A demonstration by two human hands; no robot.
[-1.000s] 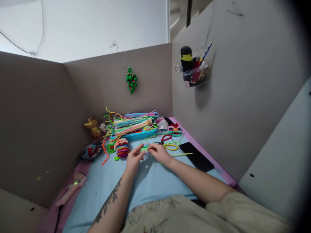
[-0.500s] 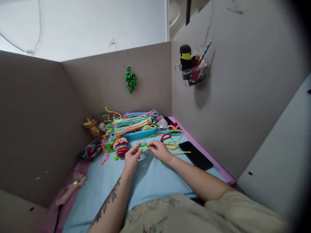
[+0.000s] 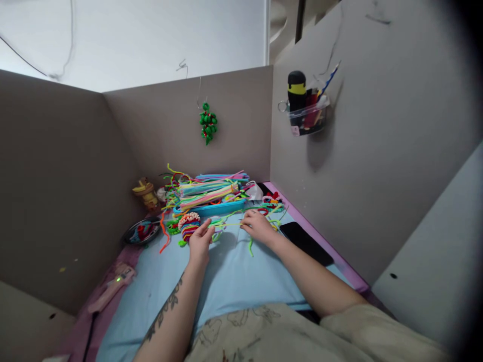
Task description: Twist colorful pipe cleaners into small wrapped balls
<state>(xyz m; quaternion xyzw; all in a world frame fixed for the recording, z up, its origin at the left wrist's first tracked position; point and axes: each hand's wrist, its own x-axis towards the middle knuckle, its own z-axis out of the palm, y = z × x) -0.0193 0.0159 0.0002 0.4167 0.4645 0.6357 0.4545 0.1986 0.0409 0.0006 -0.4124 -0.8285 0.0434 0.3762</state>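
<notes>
A thin yellow pipe cleaner [image 3: 231, 224] stretches between my two hands above the blue cloth. One end is pinched in the fingers of my left hand [image 3: 202, 240]; the other is gripped by my right hand [image 3: 259, 227]. Just behind them, loose pale green and teal pipe cleaners [image 3: 219, 221] lie on the cloth, partly hidden by my fingers. Left of my left hand sits a striped, multicoloured fuzzy piece [image 3: 188, 226] with a peach rim. A short bright green pipe cleaner [image 3: 251, 247] lies below my right hand.
Bundles of pastel pipe cleaners [image 3: 209, 193] rest on a blue tray [image 3: 215, 208] at the back. A black phone [image 3: 306, 244] lies right, a metal bowl [image 3: 130, 236] and pink glue gun [image 3: 113, 287] left. A plastic holder [image 3: 309, 118] and green ornament [image 3: 208, 123] hang on the panels.
My hands have moved apart, drawing the yellow pipe cleaner out straight between them. My right hand has shifted right and slightly up. The whole view has shifted a little.
</notes>
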